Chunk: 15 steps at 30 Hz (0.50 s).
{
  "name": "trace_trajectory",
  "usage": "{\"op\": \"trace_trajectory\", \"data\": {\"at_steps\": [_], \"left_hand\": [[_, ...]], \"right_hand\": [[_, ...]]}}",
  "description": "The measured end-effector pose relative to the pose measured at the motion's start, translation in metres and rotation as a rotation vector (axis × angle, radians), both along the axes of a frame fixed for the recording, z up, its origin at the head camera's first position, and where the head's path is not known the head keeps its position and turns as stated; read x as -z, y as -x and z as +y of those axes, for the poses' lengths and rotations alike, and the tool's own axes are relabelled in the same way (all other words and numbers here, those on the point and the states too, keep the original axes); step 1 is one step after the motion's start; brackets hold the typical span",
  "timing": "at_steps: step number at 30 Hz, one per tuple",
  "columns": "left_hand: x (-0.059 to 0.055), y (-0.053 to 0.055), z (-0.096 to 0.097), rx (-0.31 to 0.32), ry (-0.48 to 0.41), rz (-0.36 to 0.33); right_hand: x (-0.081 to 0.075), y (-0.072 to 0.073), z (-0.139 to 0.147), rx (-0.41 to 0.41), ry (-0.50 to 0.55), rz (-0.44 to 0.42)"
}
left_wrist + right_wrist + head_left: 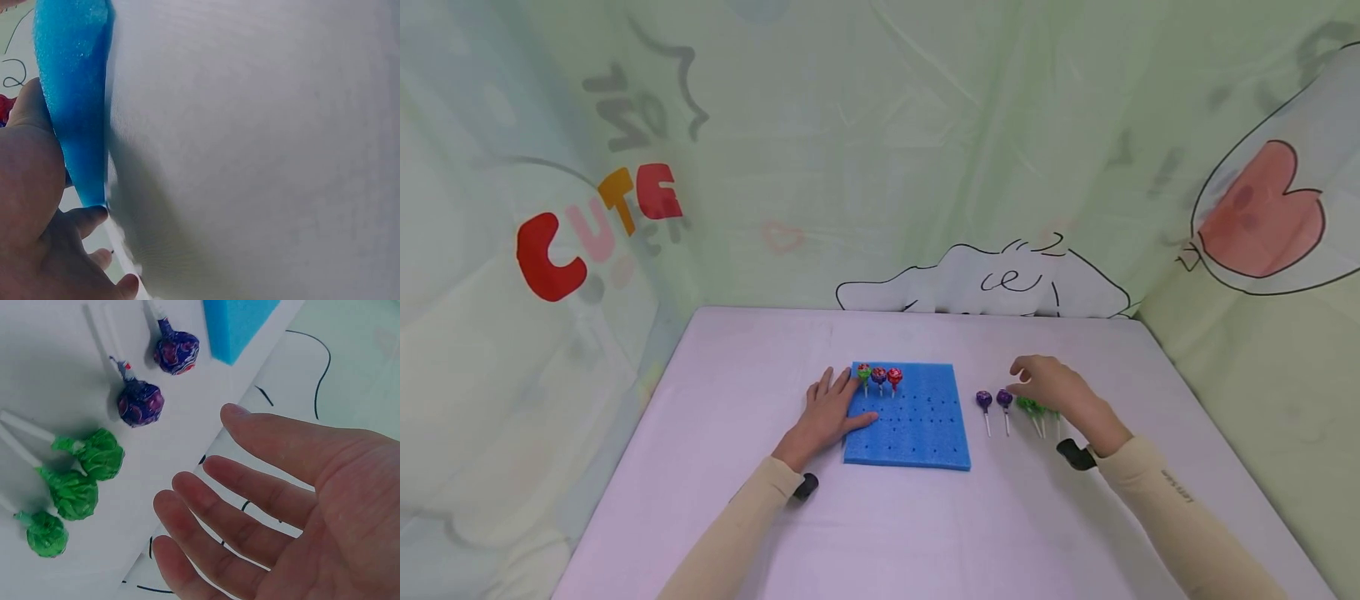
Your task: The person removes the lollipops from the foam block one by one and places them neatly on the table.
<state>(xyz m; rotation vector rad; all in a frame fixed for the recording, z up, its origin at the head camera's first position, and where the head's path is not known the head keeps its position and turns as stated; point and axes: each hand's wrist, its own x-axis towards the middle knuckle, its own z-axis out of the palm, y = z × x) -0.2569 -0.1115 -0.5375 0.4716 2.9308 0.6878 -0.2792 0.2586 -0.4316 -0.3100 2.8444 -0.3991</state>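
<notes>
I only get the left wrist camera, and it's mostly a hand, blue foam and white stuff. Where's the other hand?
Observer: The right hand is over to the right of the blue foam, holding nothing.
Operator: Ooh, is anything near it?
Observer: Yes! Two purple lollipops and three green lollipops lie on the table.
Operator: Is anything stuck in the foam?
Observer: Three upright lollipops stand in a row at its back left.

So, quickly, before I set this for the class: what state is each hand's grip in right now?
Left grip: open, resting against the blue board.
Right grip: open, holding nothing, near the green lollipops.
</notes>
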Motion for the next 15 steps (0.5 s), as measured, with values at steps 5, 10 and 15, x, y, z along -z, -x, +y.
{"op": "trace_trajectory", "data": {"at_steps": [5, 10, 15], "left_hand": [[0.001, 0.001, -0.001, 0.002, 0.004, 0.007], [0.001, 0.0, -0.001, 0.006, 0.003, 0.012], [0.002, 0.001, -0.001, 0.008, 0.003, 0.012]], "right_hand": [[0.003, -0.002, -0.01, -0.004, 0.016, 0.023], [0.007, -0.003, -0.02, -0.01, 0.032, 0.039], [0.01, -0.004, -0.03, -0.01, 0.046, 0.039]]}}
